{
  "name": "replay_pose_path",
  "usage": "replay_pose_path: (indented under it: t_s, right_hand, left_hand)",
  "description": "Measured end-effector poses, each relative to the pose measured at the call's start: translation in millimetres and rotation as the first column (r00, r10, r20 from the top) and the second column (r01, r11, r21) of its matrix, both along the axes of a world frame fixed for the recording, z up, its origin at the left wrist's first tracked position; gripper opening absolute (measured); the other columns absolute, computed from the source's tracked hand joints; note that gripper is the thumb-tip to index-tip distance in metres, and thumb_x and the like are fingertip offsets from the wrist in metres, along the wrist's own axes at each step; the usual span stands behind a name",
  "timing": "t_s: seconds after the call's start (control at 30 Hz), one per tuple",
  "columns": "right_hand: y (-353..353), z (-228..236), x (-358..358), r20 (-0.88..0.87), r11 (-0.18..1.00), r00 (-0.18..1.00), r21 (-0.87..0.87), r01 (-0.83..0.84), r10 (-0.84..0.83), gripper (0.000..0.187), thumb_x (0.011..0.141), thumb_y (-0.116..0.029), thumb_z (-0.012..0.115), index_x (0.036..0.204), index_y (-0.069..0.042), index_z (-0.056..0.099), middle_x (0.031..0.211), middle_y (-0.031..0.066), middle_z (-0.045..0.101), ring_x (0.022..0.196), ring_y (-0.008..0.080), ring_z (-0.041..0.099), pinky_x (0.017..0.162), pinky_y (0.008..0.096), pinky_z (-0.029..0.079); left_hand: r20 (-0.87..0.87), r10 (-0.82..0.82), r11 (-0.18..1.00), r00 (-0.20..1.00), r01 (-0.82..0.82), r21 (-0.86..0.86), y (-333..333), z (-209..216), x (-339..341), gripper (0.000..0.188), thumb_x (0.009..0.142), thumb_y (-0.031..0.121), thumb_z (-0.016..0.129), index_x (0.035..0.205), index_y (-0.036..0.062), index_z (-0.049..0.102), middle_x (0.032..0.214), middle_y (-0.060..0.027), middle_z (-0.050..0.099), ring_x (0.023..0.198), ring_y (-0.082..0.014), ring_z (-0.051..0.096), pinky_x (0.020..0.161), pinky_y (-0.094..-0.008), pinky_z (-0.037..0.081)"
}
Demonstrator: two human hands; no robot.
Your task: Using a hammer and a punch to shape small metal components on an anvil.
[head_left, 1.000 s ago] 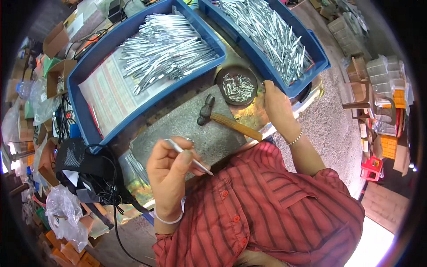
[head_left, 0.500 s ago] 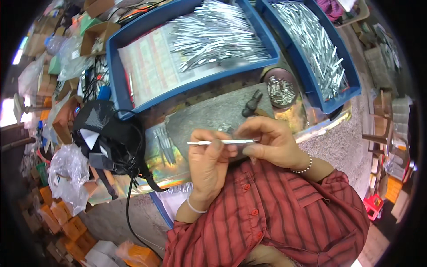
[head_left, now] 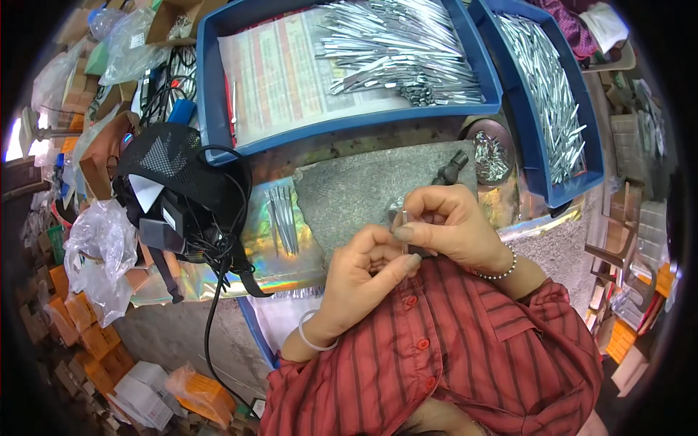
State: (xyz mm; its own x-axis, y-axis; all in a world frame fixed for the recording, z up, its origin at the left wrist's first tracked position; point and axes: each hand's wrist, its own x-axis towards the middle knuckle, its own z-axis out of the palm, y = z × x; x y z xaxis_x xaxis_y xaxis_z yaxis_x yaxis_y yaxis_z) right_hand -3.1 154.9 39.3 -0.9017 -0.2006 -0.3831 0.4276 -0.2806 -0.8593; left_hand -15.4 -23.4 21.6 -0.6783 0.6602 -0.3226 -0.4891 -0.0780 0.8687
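Observation:
Close to my body, over the near edge of the bench, my two hands meet around a slim silvery metal rod (head_left: 405, 221). My right hand (head_left: 458, 229) pinches it between thumb and forefinger. With its fingers curled, my left hand (head_left: 367, 272) closes at the rod's lower end; its exact grip is partly hidden. A grey slab (head_left: 356, 185) lies just beyond them, with a dark knobbed tool (head_left: 452, 167) at its right end. Left of the slab is a small row of similar metal rods (head_left: 281, 218).
A large blue tray (head_left: 349, 123) holds paper and a heap of rods. A narrower blue tray (head_left: 534, 152) with more rods stands right of it. A round bowl (head_left: 471, 132) holds small metal parts. A black mesh bag (head_left: 167, 163) with cables sits at left.
The rod has turned from lying crosswise to pointing away from me, looking much shorter. My left hand has shifted its hold to the rod's lower end. The view has shifted slightly.

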Motion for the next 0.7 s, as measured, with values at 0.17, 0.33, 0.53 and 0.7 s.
replay_pose_path:
  t_s: [0.17, 0.33, 0.53, 0.7]
  right_hand:
    - [-4, 3, -6, 0.101, 0.997, 0.993, -0.050, 0.058, -0.053, 0.013, 0.084, -0.012, 0.062, 0.084, -0.002, 0.054, 0.071, -0.0023, 0.053, 0.059, 0.0007, 0.048, 0.047, 0.0152, 0.036]
    - [8, 0, -7, 0.120, 0.998, 0.991, -0.022, 0.065, -0.062, 0.014, 0.085, -0.014, 0.061, 0.086, -0.002, 0.054, 0.071, -0.0022, 0.054, 0.055, -0.0003, 0.046, 0.044, 0.0150, 0.034]
    - [20, 8, -12, 0.119, 0.988, 0.982, -0.027, 0.149, -0.145, 0.013, 0.083, -0.011, 0.063, 0.087, -0.002, 0.055, 0.071, -0.0006, 0.055, 0.052, 0.0016, 0.045, 0.045, 0.0149, 0.035]
    - [39, 9, -9, 0.093, 0.979, 0.979, -0.075, 0.190, -0.182, 0.013, 0.082, -0.011, 0.063, 0.087, -0.002, 0.055, 0.070, -0.0003, 0.055, 0.054, 0.0017, 0.046, 0.046, 0.0151, 0.035]
  left_hand:
    - [0.220, -0.074, 0.992, 0.973, 0.049, 0.117, 1, -1, -10, 0.012, 0.088, 0.002, 0.052, 0.097, 0.0000, 0.045, 0.082, -0.0122, 0.063, 0.073, -0.0160, 0.063, 0.067, -0.0255, 0.051]
    - [0.301, -0.148, 0.978, 0.942, 0.095, 0.184, 12, 1, -19, 0.013, 0.089, 0.007, 0.051, 0.099, 0.0007, 0.045, 0.083, -0.0151, 0.064, 0.071, -0.0191, 0.064, 0.063, -0.0271, 0.052]
    - [0.342, -0.190, 0.975, 0.920, 0.136, 0.177, 30, 10, -29, 0.015, 0.090, 0.009, 0.052, 0.099, 0.0006, 0.043, 0.085, -0.0122, 0.064, 0.073, -0.0134, 0.061, 0.064, -0.0238, 0.049]
    - [0.273, -0.269, 0.960, 0.923, 0.234, 0.155, 47, 11, -36, 0.018, 0.089, 0.008, 0.052, 0.103, 0.0009, 0.043, 0.084, -0.0157, 0.064, 0.074, -0.0195, 0.064, 0.065, -0.0257, 0.052]
